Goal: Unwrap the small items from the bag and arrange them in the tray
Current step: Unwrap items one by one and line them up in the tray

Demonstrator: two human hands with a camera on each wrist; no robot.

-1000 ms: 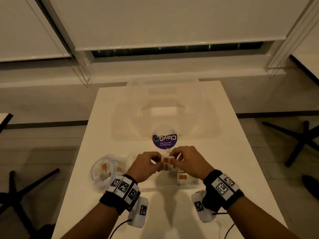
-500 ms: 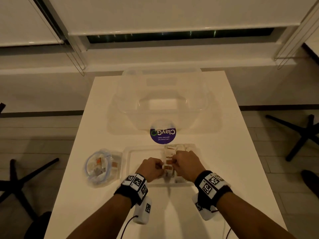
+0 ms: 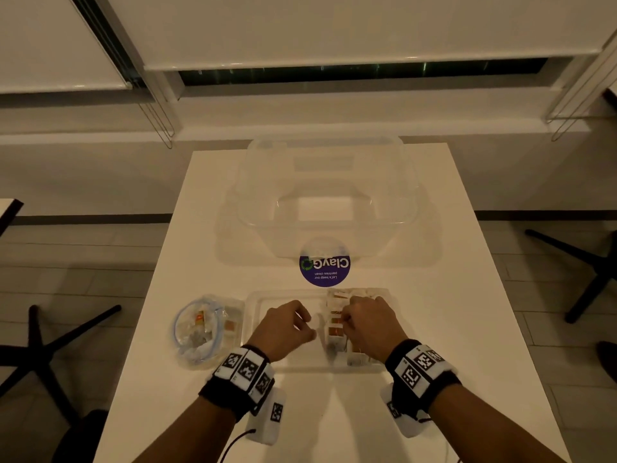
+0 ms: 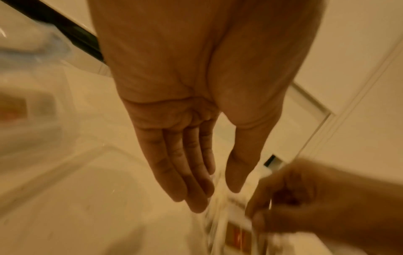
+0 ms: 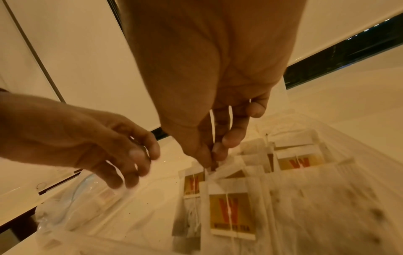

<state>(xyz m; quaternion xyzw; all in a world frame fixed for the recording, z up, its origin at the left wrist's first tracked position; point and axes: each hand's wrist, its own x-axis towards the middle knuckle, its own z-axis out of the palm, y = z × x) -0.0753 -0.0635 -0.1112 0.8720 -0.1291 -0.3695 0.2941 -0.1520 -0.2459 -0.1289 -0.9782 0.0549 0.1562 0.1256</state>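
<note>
Paper tea bags (image 5: 232, 214) with yellow-and-red tags are standing in rows at the right end of the clear tray (image 3: 283, 295). The right hand (image 3: 369, 324) is pinching one of them, while the left hand (image 3: 283, 329) is hovering beside it, fingers relaxed and holding nothing. A crumpled clear bag (image 3: 200, 329) is lying left of the tray on the white table (image 3: 450, 312), with a big clear tub (image 3: 327, 195) sitting beyond, near drawn blinds (image 3: 334, 25).

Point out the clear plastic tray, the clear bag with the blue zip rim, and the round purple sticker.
Clear plastic tray (image 3: 283, 295): head view, bare far-left rim.
Clear bag with blue zip rim (image 3: 197, 329): head view, middle of bag.
Round purple sticker (image 3: 324, 267): head view, centre of printed face.
</note>
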